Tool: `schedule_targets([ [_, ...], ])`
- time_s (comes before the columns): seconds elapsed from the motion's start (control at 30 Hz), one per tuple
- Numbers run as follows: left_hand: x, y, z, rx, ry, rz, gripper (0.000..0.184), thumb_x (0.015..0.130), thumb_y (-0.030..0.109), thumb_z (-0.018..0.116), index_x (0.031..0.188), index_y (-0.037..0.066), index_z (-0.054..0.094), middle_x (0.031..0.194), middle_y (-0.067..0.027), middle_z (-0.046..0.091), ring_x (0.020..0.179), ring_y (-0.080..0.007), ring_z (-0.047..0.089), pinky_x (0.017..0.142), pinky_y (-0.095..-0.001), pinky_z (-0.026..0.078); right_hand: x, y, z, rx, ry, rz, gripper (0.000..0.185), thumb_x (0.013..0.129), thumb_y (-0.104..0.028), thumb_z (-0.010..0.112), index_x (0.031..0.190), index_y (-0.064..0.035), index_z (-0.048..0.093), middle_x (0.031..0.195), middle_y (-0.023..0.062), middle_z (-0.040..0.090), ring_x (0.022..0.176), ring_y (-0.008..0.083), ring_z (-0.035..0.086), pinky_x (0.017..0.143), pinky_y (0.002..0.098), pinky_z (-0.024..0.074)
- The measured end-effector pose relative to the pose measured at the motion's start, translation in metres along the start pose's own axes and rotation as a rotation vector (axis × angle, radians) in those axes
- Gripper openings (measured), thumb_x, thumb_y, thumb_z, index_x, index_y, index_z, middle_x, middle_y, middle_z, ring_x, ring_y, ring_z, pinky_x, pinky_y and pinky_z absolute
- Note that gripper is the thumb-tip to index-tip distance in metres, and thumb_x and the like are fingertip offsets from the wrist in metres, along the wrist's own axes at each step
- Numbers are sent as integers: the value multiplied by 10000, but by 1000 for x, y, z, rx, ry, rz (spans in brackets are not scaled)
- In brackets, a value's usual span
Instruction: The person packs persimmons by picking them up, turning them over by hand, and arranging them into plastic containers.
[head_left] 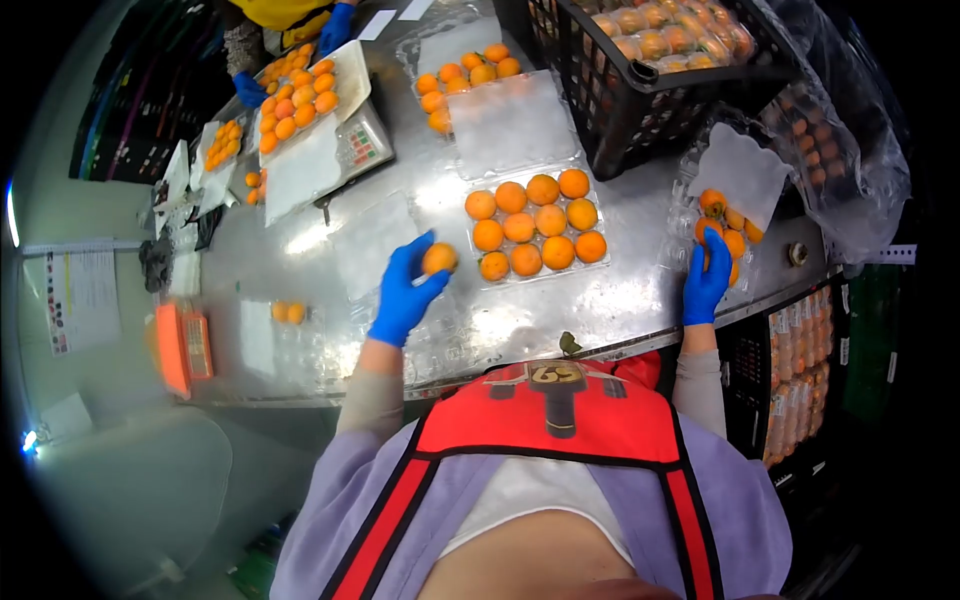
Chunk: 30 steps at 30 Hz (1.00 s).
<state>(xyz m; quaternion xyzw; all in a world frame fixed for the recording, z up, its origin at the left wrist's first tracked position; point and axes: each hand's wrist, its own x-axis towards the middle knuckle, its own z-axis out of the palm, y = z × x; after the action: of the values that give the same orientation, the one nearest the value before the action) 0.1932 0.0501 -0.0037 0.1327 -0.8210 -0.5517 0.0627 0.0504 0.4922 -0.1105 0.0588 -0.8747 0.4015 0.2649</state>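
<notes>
In my left hand [405,290], gloved in blue, a single orange persimmon [440,258] is held between thumb and fingers, over a clear, vacant plastic tray [372,245]. Just right of it lies a clear clamshell tray [535,278] filled with rows of persimmons, its lid folded back. My right hand [707,282], also gloved, has its fingers closed on a persimmon [707,229] among several others in a clear tray [682,222] at the right. A white padded sheet [738,172] partly covers that tray. My right palm hides some of the fruit.
A black crate [640,100] of packed fruit stands at the back right beside plastic wrap [850,150]. Another person's blue-gloved hand [249,90] is by a scale [362,145] bearing a full tray. An orange device [183,345] sits at the left; a leaf [569,344] lies near the edge.
</notes>
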Motion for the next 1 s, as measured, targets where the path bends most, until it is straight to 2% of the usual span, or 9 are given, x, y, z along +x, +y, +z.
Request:
schedule_targets([
  [0.13,37,42,83,31,-215,261,590,719,179,746,1244,66,500,1110,-108,547,1051,-242,556,907,-350,448,16,-21,-18,-364,102,-22,375,793,-192,681,1125,-41,593,1075,131,602,998,307,555,893,390,424],
  [0.3,77,81,183,161,-424,640,566,718,139,709,1240,62,503,1071,-133,546,974,-303,553,856,-368,452,9,-7,-37,-441,157,112,341,764,-258,709,1040,-69,640,1044,113,604,978,303,553,871,389,427],
  [0.37,90,84,220,203,-454,772,599,726,203,665,1286,106,475,1094,-153,541,942,-335,549,805,-389,470,4,1,-36,-405,189,147,295,756,-263,719,965,-61,663,1025,115,601,977,304,551,876,390,426],
  [0.53,109,83,291,305,-583,714,610,740,161,653,1313,113,450,1145,-154,543,1012,-355,538,843,-412,458,5,3,-35,-372,166,113,260,780,-231,692,952,-41,653,1026,130,594,977,309,549,882,394,421],
  [0.77,85,76,259,259,-522,752,592,747,169,653,1301,126,450,1208,-130,539,992,-317,563,799,-423,482,8,6,-38,-280,138,83,208,781,-162,671,934,-23,643,980,136,606,931,307,571,851,385,439],
  [0.87,60,67,209,158,-625,746,491,795,193,629,1265,126,501,1137,-122,571,969,-312,574,787,-409,480,5,-5,-35,-328,210,41,237,803,-129,648,1021,-37,653,1061,144,595,1000,302,560,900,390,431],
  [0.9,52,66,190,163,-663,642,468,801,181,630,1252,120,521,1118,-125,584,990,-311,575,828,-390,470,4,-12,-34,-289,167,61,266,845,-116,622,1096,-27,626,1127,139,589,1127,269,503,989,381,362],
  [0.93,43,66,171,163,-701,535,445,807,168,632,1239,115,542,1099,-128,597,1010,-311,576,869,-371,460,3,-21,-31,-278,162,60,266,845,-116,622,1096,-27,626,1127,139,589,1127,269,503,989,381,362],
  [1.0,28,46,140,121,-558,532,414,804,123,642,1208,92,559,1064,-111,618,965,-291,602,833,-352,479,4,-47,-19,-18,73,15,265,855,-80,597,1110,-10,607,1155,139,573,1146,266,499,997,375,362],
])
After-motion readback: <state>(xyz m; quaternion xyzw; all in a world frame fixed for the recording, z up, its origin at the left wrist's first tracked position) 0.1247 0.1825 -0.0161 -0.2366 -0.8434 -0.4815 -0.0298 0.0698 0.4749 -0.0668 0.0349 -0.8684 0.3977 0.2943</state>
